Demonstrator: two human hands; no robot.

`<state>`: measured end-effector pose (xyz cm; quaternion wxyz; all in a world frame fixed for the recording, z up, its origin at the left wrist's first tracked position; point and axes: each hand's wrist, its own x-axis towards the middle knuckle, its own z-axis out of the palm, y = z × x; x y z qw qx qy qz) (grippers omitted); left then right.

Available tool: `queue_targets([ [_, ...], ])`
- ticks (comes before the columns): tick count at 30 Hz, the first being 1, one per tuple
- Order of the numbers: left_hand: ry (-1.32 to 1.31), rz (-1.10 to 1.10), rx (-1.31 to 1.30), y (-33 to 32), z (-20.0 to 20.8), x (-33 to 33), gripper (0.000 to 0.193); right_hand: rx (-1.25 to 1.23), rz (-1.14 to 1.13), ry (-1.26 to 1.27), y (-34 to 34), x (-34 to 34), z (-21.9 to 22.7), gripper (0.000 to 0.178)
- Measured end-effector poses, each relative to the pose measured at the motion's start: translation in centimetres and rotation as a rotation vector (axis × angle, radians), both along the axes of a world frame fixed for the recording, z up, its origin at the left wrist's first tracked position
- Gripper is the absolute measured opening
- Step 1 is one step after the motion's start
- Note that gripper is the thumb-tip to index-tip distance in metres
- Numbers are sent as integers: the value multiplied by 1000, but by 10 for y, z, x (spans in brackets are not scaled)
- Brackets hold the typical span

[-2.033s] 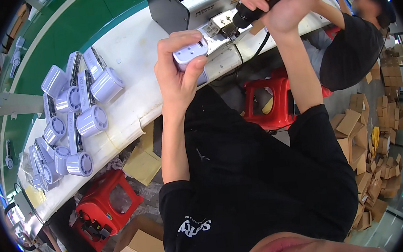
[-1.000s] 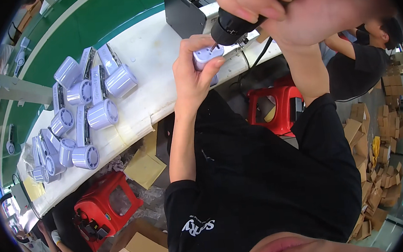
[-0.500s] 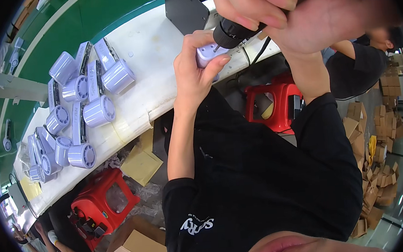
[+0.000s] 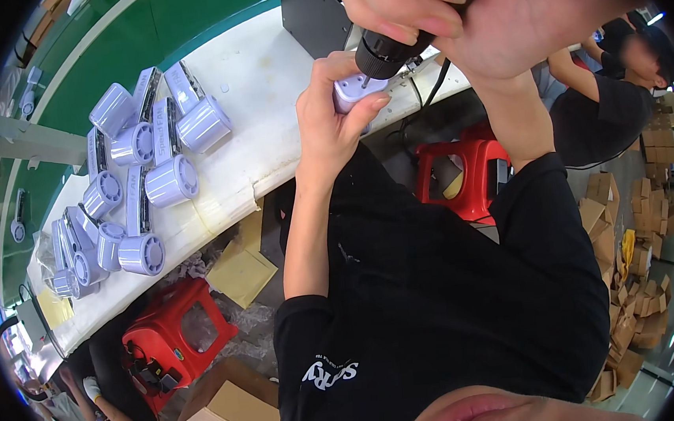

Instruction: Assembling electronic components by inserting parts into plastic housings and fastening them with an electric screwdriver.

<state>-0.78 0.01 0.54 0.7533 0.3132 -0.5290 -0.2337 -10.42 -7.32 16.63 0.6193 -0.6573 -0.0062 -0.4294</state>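
Observation:
My left hand (image 4: 329, 124) grips a small pale lavender plastic part (image 4: 353, 91) just above the white bench edge (image 4: 270, 168). My right hand (image 4: 487, 9) is wrapped around a black power screwdriver (image 4: 391, 45), whose round nose presses down onto the top of that part. A black cord (image 4: 432, 96) trails from the tool over the bench edge. Much of the part is hidden by my fingers and the tool.
Several lavender cylindrical parts (image 4: 143, 158) lie grouped on the bench to the left, beside a green conveyor belt (image 4: 142, 44). A black box (image 4: 314, 14) stands behind my hands. Red stools (image 4: 175, 342) and cardboard boxes (image 4: 234, 408) sit below. Another person (image 4: 614, 109) works at right.
My left hand has brought the lavender part in closer, and the screwdriver in my right hand has come down onto it. The view has shifted slightly nearer to the hands.

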Motion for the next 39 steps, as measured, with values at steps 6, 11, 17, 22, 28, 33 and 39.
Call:
queue_targets([
  [6, 18, -15, 3, -2, -3, -1, 37, 40, 30, -80, -3, -4, 4, 72],
  [11, 10, 13, 6, -3, -2, 0, 38, 50, 25, -86, -5, -5, 0, 73],
  [17, -9, 31, -71, 0, -4, -3, 40, 65, 53, -83, -4, -3, -2, 73],
  [22, -98, 52, -91, 8, -2, 1, 40, 67, 172, -107, 1, 3, 10, 73],
  [28, -79, 16, 82, 2, -1, 3, 40, 17, 286, -80, 4, 0, 33, 73],
  [33, -477, 170, 139, -6, 54, 27, 35, -67, 207, -115, -11, -37, 50, 73],
  [39, -845, 532, 218, -97, 115, 110, 30, -183, -601, -37, -71, -116, 16, 26],
])
